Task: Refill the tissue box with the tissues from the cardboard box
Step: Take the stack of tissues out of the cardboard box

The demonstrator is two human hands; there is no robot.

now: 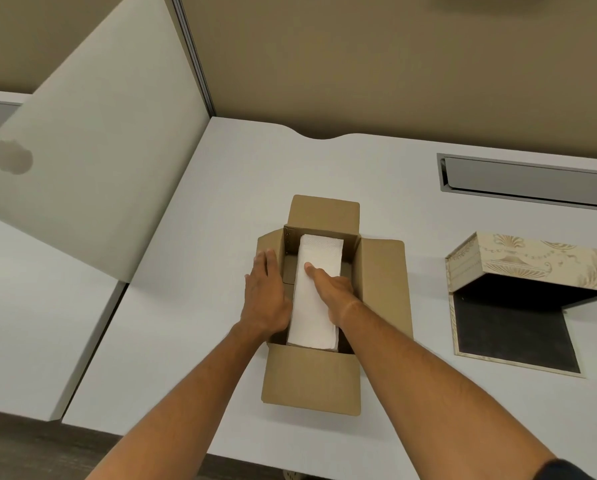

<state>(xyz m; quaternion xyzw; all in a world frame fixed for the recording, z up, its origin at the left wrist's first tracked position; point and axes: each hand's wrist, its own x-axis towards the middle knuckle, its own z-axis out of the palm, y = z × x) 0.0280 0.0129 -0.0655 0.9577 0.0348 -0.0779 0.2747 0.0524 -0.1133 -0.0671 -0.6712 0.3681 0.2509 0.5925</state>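
An open brown cardboard box (383, 289) sits mid-table with all flaps folded out. Inside it lies a white stack of tissues (311, 306). My left hand (266, 292) rests flat on the box's left flap, fingers spread, against the stack's left side. My right hand (331, 289) is down in the box, its thumb on top of the stack and its fingers hidden along the stack's right side. To the right stands the cream patterned tissue box (519, 261), its lid raised and its dark inside (512, 327) showing no tissues.
A white panel (92, 168) leans over the left of the table, with a grey divider behind. A metal cable slot (529, 180) is set into the table at the back right. Bare white tabletop (193, 271) surrounds both boxes.
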